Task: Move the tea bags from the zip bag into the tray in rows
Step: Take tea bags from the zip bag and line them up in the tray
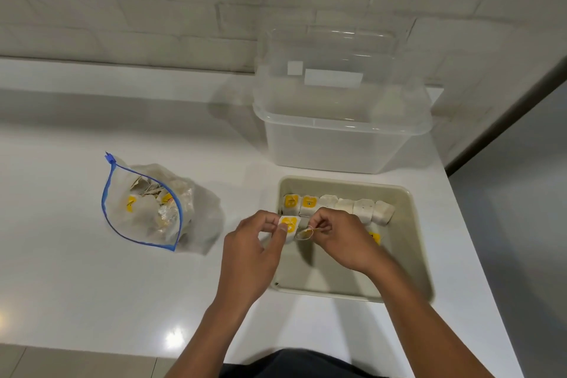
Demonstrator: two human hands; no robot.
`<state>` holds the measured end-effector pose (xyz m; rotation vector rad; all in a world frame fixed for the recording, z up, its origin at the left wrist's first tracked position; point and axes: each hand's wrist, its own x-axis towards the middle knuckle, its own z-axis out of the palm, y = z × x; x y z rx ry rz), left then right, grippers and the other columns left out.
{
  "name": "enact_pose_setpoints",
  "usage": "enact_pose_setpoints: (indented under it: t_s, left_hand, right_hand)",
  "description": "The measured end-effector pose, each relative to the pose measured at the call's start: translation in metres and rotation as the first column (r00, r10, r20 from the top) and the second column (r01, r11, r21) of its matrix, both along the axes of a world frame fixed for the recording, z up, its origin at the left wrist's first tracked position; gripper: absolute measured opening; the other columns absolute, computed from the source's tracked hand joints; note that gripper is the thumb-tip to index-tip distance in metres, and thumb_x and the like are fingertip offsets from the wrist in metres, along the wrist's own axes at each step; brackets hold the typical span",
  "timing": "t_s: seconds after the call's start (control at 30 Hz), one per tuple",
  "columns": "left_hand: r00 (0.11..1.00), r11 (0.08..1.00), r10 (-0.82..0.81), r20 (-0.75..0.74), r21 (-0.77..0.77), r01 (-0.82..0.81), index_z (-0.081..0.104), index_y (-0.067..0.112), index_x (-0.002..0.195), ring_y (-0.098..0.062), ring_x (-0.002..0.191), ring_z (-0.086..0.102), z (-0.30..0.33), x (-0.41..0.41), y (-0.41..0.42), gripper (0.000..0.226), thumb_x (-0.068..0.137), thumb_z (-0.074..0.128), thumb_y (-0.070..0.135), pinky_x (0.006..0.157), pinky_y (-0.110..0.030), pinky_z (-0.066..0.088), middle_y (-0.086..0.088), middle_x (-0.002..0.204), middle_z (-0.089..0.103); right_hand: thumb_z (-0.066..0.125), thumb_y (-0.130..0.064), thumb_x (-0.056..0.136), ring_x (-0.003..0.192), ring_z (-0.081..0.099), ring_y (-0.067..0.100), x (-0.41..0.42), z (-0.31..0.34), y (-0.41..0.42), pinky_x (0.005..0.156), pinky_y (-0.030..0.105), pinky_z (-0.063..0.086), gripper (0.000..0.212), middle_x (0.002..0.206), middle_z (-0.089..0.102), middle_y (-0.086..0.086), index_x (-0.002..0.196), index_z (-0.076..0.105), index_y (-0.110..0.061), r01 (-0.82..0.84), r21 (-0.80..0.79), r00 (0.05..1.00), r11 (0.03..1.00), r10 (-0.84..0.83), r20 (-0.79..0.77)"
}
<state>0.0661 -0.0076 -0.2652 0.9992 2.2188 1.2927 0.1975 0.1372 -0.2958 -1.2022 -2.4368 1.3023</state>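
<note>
A beige tray (411,242) sits on the white counter at the right, with a row of several tea bags (334,209) standing along its far side. One more yellow-tagged bag (375,237) shows just past my right wrist. My left hand (250,255) pinches a tea bag with a yellow tag (290,224) over the tray's left edge. My right hand (340,239) pinches that bag's string (305,233), which loops between the hands. The clear zip bag (150,209) with a blue seal lies open to the left, with several tea bags inside.
A clear plastic container (337,144) stands just behind the tray, with its lid leaning against the white brick wall. The counter's right edge runs close past the tray, and its front edge is near my body.
</note>
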Motion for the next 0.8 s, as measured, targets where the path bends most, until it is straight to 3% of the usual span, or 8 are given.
enact_pose_setpoints:
  t_s: [0.1, 0.23, 0.43, 0.6, 0.8]
  left_hand:
    - [0.999, 1.0, 0.015, 0.04, -0.012, -0.014, 0.068, 0.03, 0.087, 0.003, 0.08, 0.062, -0.001, 0.0, 0.002, 0.004, 0.091, 0.07, 0.031, 0.064, -0.01, 0.043, 0.025, 0.081, 0.069]
    - [0.997, 1.0, 0.001, 0.078, -0.016, 0.0, 0.068, 0.032, 0.085, 0.002, 0.08, 0.066, 0.002, 0.0, 0.004, 0.007, 0.091, 0.07, 0.029, 0.067, -0.006, 0.042, 0.025, 0.08, 0.07]
    - [0.995, 1.0, 0.011, 0.096, -0.007, -0.011, 0.069, 0.031, 0.086, 0.003, 0.081, 0.068, 0.003, 0.001, -0.001, 0.005, 0.09, 0.071, 0.028, 0.068, -0.008, 0.045, 0.023, 0.08, 0.072]
    - [0.991, 1.0, 0.009, 0.131, -0.008, -0.008, 0.07, 0.03, 0.086, 0.003, 0.084, 0.068, 0.005, 0.001, -0.002, 0.006, 0.09, 0.072, 0.027, 0.069, -0.008, 0.045, 0.02, 0.081, 0.073]
    - [0.988, 1.0, 0.006, 0.152, -0.014, -0.004, 0.069, 0.031, 0.085, 0.003, 0.087, 0.068, 0.007, 0.002, -0.003, 0.007, 0.091, 0.071, 0.027, 0.07, -0.01, 0.047, 0.021, 0.082, 0.073]
  right_hand:
    - [0.065, -0.017, 0.087, 0.077, 0.066, 0.003, 0.0, -0.002, 0.0, 0.075, 0.027, 0.054, 0.014, 0.081, 0.07, -0.015, 0.082, 0.062, -0.03, 0.012, -0.004, 0.999, 1.0, -0.012, -0.035]
    - [0.063, -0.018, 0.089, 0.073, 0.065, 0.009, -0.001, -0.002, -0.002, 0.075, 0.034, 0.055, 0.014, 0.078, 0.069, -0.012, 0.084, 0.06, -0.03, 0.01, -0.038, 0.997, 0.999, -0.013, -0.073]
    - [0.064, -0.022, 0.092, 0.067, 0.056, 0.005, -0.008, 0.0, 0.003, 0.059, 0.021, 0.039, 0.013, 0.073, 0.066, -0.012, 0.084, 0.058, -0.03, -0.034, 0.001, 0.999, 0.999, 0.034, 0.028]
    - [0.063, -0.015, 0.089, 0.075, 0.062, 0.016, -0.023, 0.0, 0.007, 0.066, 0.025, 0.044, 0.007, 0.078, 0.072, -0.003, 0.088, 0.064, -0.021, -0.008, 0.001, 0.999, 1.0, 0.008, 0.051]
    - [0.071, -0.009, 0.082, 0.071, 0.06, 0.013, -0.04, -0.007, 0.01, 0.065, 0.023, 0.046, 0.007, 0.077, 0.07, -0.001, 0.084, 0.073, -0.016, 0.027, 0.016, 0.998, 1.0, -0.028, 0.062]
